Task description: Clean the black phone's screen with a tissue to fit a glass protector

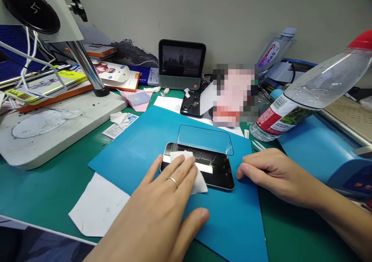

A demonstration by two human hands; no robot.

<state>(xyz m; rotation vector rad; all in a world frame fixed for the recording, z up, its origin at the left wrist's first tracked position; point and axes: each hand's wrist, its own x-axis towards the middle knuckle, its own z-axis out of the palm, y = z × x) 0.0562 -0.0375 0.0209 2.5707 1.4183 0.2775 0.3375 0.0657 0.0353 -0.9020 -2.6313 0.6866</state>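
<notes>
A black-screened smartphone (220, 172) lies face up on a blue mat (136, 138). My left hand (162, 204), with a ring on one finger, lies flat over the phone's left part. Its fingers are stretched out and press a white wipe (200, 184) against the screen; the thumb stands apart. Just beyond the phone is a clear screen protector (205, 138) with a black border, its near edge overlapping the phone's far edge in view. My right hand (273, 177) rests closed at the mat's right edge, beside the phone, with no object showing in its curled fingers.
A red-capped bottle (305, 95) leans at the right, near white tweezers (258, 145). A white stand base (58, 126) occupies the left. White paper (99, 208) lies by the mat's near-left edge. A small display (182, 64) stands at the wall.
</notes>
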